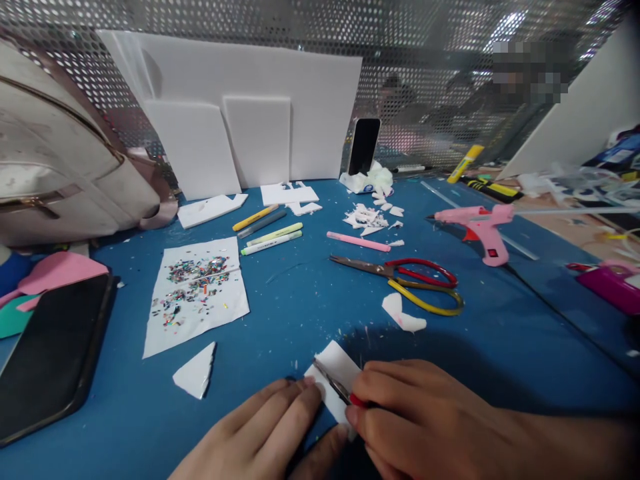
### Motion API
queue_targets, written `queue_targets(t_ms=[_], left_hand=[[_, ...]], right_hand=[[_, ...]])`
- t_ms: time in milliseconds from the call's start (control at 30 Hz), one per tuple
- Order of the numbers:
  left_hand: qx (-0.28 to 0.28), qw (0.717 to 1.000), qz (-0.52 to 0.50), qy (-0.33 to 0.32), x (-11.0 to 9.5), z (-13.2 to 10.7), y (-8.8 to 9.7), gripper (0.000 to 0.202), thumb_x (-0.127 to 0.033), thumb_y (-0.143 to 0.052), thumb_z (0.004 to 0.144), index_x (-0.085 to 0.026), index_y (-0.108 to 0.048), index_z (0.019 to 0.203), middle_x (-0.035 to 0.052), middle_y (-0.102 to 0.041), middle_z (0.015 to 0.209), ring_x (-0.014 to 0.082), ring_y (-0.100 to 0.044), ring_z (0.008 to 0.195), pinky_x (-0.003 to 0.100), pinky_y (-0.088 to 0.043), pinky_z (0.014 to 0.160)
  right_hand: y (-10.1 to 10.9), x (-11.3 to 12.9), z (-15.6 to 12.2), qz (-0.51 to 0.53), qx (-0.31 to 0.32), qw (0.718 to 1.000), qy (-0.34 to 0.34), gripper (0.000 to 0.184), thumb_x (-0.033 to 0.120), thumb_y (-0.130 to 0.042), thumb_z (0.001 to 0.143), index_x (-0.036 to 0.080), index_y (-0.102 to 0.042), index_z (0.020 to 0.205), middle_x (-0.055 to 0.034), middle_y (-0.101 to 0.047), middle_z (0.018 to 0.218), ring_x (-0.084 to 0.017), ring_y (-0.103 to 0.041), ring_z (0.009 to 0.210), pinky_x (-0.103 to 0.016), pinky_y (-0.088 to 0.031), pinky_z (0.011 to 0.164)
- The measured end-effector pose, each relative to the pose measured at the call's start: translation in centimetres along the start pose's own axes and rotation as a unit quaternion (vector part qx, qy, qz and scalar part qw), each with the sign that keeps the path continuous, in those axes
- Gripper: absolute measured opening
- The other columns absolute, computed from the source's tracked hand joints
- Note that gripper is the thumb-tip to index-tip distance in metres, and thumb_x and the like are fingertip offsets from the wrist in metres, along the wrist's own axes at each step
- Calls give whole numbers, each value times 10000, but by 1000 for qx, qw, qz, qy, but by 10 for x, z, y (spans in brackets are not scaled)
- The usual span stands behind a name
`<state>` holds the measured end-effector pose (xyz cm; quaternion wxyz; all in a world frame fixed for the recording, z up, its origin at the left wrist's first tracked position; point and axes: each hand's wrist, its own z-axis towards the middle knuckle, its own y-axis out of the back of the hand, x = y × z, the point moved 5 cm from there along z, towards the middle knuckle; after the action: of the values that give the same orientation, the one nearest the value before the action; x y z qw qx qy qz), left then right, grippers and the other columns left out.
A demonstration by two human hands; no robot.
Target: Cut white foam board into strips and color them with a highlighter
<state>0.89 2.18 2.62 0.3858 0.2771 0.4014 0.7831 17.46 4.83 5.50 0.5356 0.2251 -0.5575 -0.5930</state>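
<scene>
Provisionally, we judge the white piece (344,359) at bottom centre light, stiff, dentable, best edge-held; the left hand (273,427) presses it unclenched, the right hand (415,413) clamps a red-handled tool (336,384).

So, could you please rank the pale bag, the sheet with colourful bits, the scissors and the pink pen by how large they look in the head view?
1. Pale bag, though cut off by the left edge
2. Sheet with colourful bits
3. Scissors
4. Pink pen

2 phones (55,333) share the blue table (295,307) with what seems a backpack (55,160).
</scene>
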Motion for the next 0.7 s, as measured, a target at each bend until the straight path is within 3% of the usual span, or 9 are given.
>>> queue_targets(t_ms=[267,467,700], left_hand=[[19,1000,-22,6,1,0,-1,333,-205,-442,1027,-319,-658,1254,4,-754,1117,154,-741,974,283,-610,862],[-6,999,-39,15,3,-2,4,319,-220,-438,1033,-316,-706,1178,5,-768,1054,144,-752,931,266,-609,854],[8,999,-48,8,3,8,6,332,-228,-420,1038,-304,-715,1170,25,-769,1072,165,-757,936,278,-607,854]], right_hand=[[5,3,4,8,4,1000,12,251,51,-440,944,172,-499,731,31,-524,680,-110,-430,612,-213,-392,552],[8,6,3,0,13,1000,0,298,98,-397,1003,172,-490,730,25,-543,696,-108,-446,620,-209,-399,562],[5,8,-7,-14,6,1000,2,323,58,-356,993,179,-466,715,30,-524,675,-104,-424,604,-216,-390,591]])
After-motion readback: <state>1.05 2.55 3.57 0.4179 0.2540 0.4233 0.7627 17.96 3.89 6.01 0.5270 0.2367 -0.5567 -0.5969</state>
